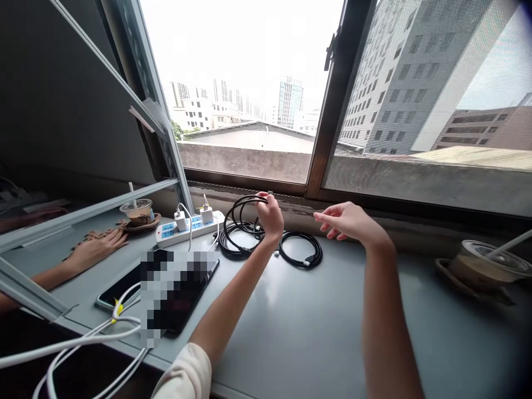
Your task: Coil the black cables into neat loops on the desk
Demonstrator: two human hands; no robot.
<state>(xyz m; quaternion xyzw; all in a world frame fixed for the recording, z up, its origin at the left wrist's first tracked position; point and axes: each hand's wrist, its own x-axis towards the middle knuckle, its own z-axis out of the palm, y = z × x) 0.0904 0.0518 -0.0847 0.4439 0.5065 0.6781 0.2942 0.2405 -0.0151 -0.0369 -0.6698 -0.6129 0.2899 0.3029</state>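
Note:
My left hand [269,215] is closed around a coiled black cable [238,208], lifting its loops above the table. Beneath it lie more black cable coils [233,252], and to their right a separate black coil [320,257] with a plug end rests flat. My right hand [343,220] hovers in the air to the right of that coil. Its fingers are stretched out and apart, with nothing seen between them.
A white power strip [166,241] with two chargers stands behind two dark-screened devices [183,316]. White cables [54,348] hang over the front left edge. A cup [482,266] sits at the right. Beyond a metal frame [160,122], another person's hand [100,248] touches small brown pieces.

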